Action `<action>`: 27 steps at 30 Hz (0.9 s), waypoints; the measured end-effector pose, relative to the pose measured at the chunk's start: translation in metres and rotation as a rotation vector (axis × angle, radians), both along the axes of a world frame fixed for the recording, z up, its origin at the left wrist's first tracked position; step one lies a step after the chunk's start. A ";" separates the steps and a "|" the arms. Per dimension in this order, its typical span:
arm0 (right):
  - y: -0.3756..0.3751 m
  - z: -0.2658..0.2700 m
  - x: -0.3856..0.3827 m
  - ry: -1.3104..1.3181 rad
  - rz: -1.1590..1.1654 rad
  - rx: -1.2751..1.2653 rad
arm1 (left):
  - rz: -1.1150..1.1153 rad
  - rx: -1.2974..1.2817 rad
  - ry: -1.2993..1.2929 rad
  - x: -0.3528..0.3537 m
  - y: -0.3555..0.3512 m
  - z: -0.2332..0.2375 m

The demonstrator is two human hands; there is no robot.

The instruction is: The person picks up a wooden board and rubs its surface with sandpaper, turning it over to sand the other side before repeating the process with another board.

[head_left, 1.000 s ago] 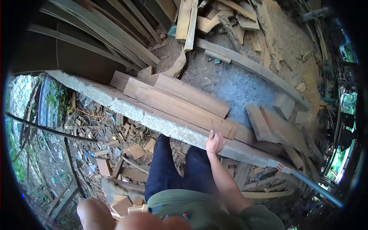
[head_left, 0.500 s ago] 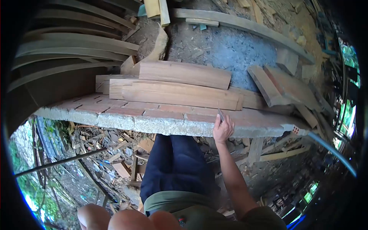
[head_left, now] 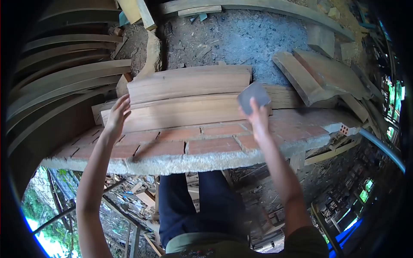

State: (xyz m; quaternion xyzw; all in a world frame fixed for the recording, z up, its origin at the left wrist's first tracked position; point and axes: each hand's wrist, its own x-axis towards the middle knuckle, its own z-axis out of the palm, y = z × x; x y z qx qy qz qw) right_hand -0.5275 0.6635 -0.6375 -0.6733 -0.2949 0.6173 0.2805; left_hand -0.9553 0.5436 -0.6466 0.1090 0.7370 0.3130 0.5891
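Note:
Two pale planks lie side by side along the brick ledge, a back plank (head_left: 193,82) and a front plank (head_left: 185,112). My right hand (head_left: 257,117) grips a thin, flat grey square sheet (head_left: 254,95) with rounded corners, its face turned up to me over the planks' right end. What the sheet is made of I cannot tell. Over at the left end of the planks, my left hand (head_left: 118,115) is open, fingers apart, right by the back plank's end and overlapping the front plank in this view.
The brick ledge (head_left: 211,147) has a rough concrete front edge. Thick wood blocks (head_left: 327,73) lie at the right, near a grey pipe (head_left: 383,148). Curved timbers (head_left: 69,73) are stacked left. Blue-grey ash (head_left: 262,45) covers ground behind the planks; wood scraps litter the ground below.
My left hand has come up from the bottom of the view to the planks' left end. My right hand has lifted from the ledge and turned the grey sheet from edge-on to face-up.

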 end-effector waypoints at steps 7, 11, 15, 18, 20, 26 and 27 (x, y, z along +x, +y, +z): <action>0.112 -0.278 0.088 -0.849 0.138 0.030 | -0.227 0.100 0.299 -0.033 0.016 -0.169; 0.118 -0.297 0.077 -0.602 0.084 0.042 | -0.197 -0.333 0.559 -0.014 0.026 -0.169; 0.115 -0.309 0.081 -0.754 0.103 0.045 | 0.003 -0.158 0.317 -0.030 0.029 -0.177; 0.120 -0.320 0.088 -0.887 0.159 0.033 | -0.037 -0.340 0.461 -0.029 0.035 -0.181; 0.122 -0.314 0.097 -0.641 0.051 -0.024 | -0.012 -0.270 0.375 -0.036 0.027 -0.187; 0.139 -0.259 0.086 -0.524 0.098 -0.143 | -0.071 -0.083 0.687 -0.034 0.050 -0.111; 0.137 -0.248 0.073 -0.499 -0.005 -0.102 | -0.002 0.034 0.654 -0.033 0.055 -0.087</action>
